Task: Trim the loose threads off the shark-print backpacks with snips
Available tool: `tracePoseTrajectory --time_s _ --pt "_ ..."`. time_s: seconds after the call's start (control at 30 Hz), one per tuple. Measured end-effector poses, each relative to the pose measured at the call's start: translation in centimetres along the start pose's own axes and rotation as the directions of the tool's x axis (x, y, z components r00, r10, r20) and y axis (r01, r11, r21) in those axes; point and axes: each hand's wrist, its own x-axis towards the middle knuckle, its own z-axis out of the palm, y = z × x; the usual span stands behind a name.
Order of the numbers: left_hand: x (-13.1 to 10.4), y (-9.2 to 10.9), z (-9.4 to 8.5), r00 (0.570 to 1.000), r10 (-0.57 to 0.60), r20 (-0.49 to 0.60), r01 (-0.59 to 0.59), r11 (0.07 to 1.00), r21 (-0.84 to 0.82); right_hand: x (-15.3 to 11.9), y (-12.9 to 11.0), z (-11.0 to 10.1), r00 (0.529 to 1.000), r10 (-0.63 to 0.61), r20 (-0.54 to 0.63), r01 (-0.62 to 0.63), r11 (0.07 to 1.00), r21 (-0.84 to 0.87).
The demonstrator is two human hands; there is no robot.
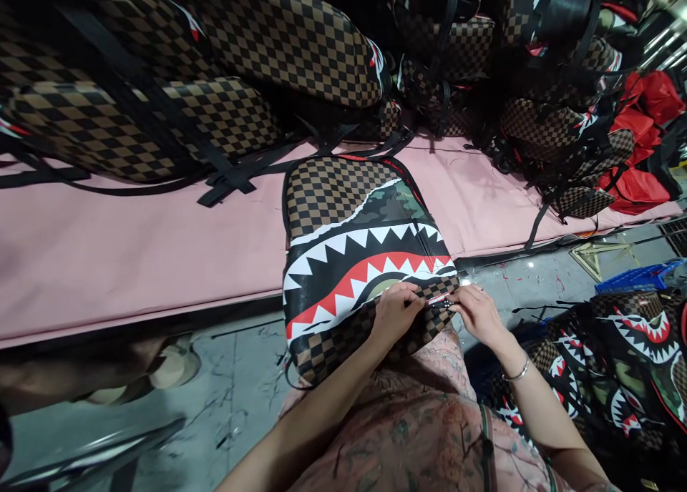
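A checkered backpack [327, 192] with a red, white and camouflage shark-mouth print lies face up, from the edge of the pink table to my lap. Its lower part is nearest me. My left hand [396, 312] is closed in a pinch, fingertips at the left end of a small red-and-dark label [439, 301] on the backpack. At the label's right end, the thumb and fingers of my right hand [477, 312] are pinched on it. Whether something tiny sits between the left fingertips is hidden.
Checkered backpacks [290, 41] with black straps pile up along the back of the pink table [134, 256]. Red bags [638, 184] sit at the far right. Printed pieces [638, 335] fill a blue crate [638, 276] beside me. A person's foot [174, 363] shows at lower left.
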Motion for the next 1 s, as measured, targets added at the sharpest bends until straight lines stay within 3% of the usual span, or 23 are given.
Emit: tracePoseTrajectory --time_s 0.23,0.47,0.7,0.8,0.87,0.93,1.0 --pt "0.1 0.1 -0.1 0.999 -0.031 0.024 0.032 0.999 -0.018 -4.1 -4.3 2.7 0.928 0.31 -0.206 -0.313 0.95 0.021" --pt "-0.1 0.2 0.1 0.999 -0.027 -0.019 0.026 0.999 -0.019 -3.2 -6.9 5.0 0.872 0.401 -0.281 -0.42 0.907 -0.008" --pt "-0.8 0.7 0.4 0.994 -0.009 -0.11 0.007 1.0 -0.016 -2.3 -7.9 5.7 0.856 0.446 -0.261 -0.487 0.865 -0.118" --pt "-0.7 0.7 0.2 0.992 0.013 -0.124 -0.019 0.998 -0.051 -2.3 -7.8 5.6 0.846 0.471 -0.249 -0.488 0.873 -0.004" --pt "-0.9 0.9 -0.1 0.99 0.026 -0.139 -0.037 0.996 -0.082 -2.3 -7.2 5.2 0.807 0.532 -0.255 -0.506 0.847 0.164" --pt "-1.3 1.4 -0.8 0.987 0.047 -0.154 -0.067 0.99 -0.126 -2.4 -6.0 4.3 0.739 0.625 -0.252 -0.521 0.767 0.375" --pt "-2.0 2.3 -1.6 0.989 0.131 -0.068 -0.143 0.968 -0.206 -2.4 -4.2 2.9 0.697 0.695 -0.177 -0.507 0.652 0.563"
